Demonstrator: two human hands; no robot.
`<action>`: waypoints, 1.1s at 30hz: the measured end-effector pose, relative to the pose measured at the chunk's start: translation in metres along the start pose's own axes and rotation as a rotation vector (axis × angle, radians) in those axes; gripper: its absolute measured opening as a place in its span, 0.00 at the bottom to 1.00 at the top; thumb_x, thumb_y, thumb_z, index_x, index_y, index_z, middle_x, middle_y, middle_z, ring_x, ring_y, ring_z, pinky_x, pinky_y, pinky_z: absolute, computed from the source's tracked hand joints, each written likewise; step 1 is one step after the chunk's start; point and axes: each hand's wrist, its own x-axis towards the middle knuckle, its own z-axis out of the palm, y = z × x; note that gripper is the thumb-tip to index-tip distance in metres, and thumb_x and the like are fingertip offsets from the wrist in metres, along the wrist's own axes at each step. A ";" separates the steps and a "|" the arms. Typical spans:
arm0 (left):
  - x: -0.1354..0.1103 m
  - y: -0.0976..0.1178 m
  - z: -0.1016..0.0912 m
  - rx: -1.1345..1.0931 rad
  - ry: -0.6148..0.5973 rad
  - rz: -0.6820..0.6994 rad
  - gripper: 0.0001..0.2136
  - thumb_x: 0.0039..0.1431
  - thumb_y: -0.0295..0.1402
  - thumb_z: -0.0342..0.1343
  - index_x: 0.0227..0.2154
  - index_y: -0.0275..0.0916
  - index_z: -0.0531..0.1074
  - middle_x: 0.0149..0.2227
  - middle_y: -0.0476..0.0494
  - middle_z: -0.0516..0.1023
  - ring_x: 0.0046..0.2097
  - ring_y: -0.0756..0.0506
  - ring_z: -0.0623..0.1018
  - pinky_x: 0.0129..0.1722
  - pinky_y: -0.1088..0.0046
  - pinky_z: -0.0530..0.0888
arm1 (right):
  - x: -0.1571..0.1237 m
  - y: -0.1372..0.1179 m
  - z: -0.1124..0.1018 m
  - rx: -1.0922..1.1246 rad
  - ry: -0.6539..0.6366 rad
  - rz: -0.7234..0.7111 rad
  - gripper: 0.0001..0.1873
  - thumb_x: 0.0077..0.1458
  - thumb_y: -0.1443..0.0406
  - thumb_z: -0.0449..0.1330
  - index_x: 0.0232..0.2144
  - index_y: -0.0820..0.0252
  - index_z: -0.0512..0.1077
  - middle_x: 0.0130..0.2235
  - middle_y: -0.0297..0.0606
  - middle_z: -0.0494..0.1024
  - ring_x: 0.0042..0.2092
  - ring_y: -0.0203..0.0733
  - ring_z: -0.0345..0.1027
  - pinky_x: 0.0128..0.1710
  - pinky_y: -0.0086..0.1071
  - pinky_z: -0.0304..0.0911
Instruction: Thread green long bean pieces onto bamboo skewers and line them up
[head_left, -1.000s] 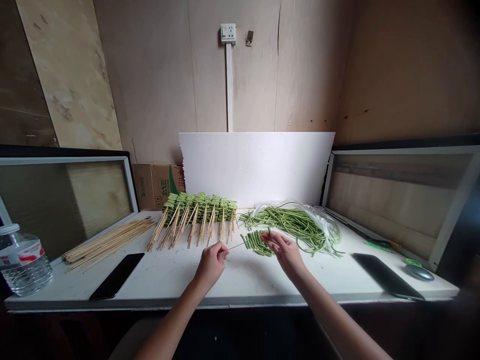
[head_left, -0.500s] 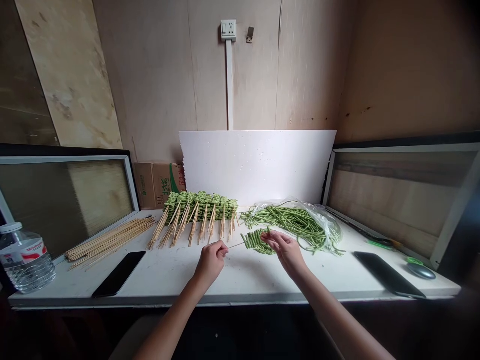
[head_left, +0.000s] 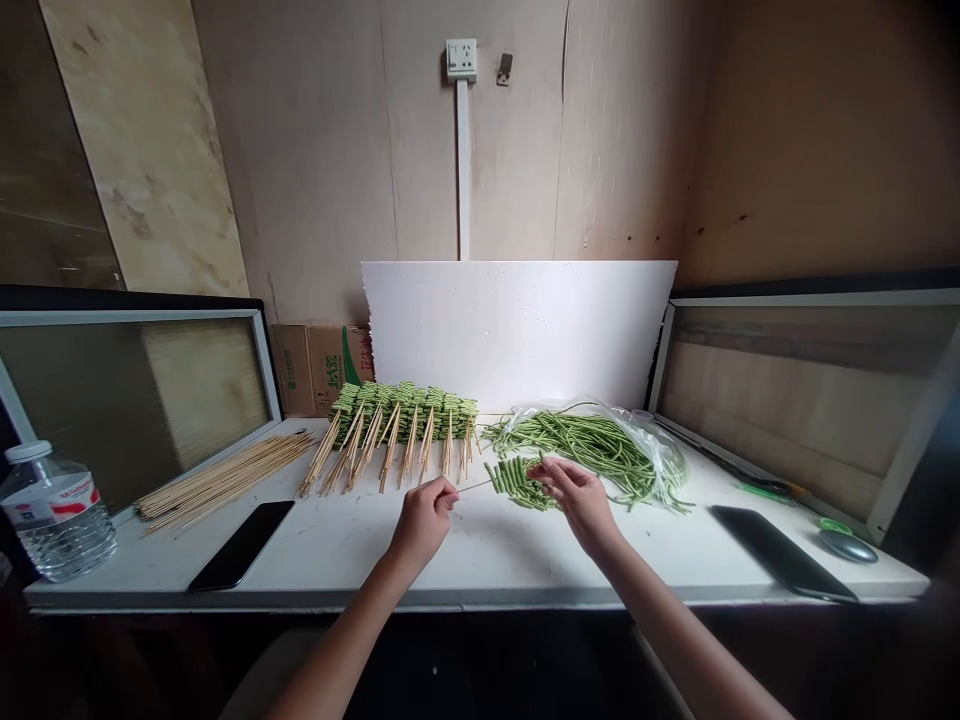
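Note:
My left hand is closed around the bare end of a thin bamboo skewer. Cut pieces of green long bean sit side by side along the skewer's far part. At its right end, my right hand pinches with thumb and fingertips at a bean piece, partly hidden by the fingers. Below the skewer lies a small heap of loose cut bean pieces on the white table. Just behind my right hand, uncut long beans spill from a clear plastic bag.
Filled bean skewers are stacked at the back, sticks towards me. Bare bamboo skewers lie at the left, near a phone and a water bottle. Another phone and a mouse are at the right. A white board stands behind.
The view has shifted slightly, so everything sits a little differently in the picture. Both hands keep nearly the same pose and grip at the skewer.

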 end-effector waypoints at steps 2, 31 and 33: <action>0.000 0.001 0.000 0.006 -0.003 0.004 0.10 0.62 0.26 0.50 0.26 0.40 0.70 0.25 0.49 0.75 0.30 0.47 0.73 0.33 0.75 0.66 | -0.001 -0.002 0.001 -0.030 0.003 -0.014 0.21 0.48 0.48 0.74 0.37 0.57 0.83 0.40 0.46 0.85 0.48 0.55 0.78 0.39 0.38 0.73; -0.004 0.013 0.004 -0.028 0.015 -0.035 0.09 0.59 0.27 0.51 0.25 0.40 0.71 0.25 0.49 0.76 0.29 0.47 0.75 0.32 0.75 0.68 | -0.021 0.019 0.026 0.020 0.210 -0.035 0.22 0.44 0.49 0.76 0.37 0.57 0.84 0.44 0.44 0.84 0.40 0.49 0.77 0.38 0.39 0.74; -0.005 0.016 0.007 -0.042 0.015 -0.034 0.09 0.59 0.26 0.51 0.25 0.40 0.72 0.25 0.48 0.77 0.29 0.47 0.76 0.33 0.74 0.68 | -0.022 0.018 0.027 0.017 0.234 -0.035 0.23 0.43 0.49 0.76 0.37 0.58 0.84 0.44 0.44 0.84 0.37 0.47 0.76 0.38 0.39 0.74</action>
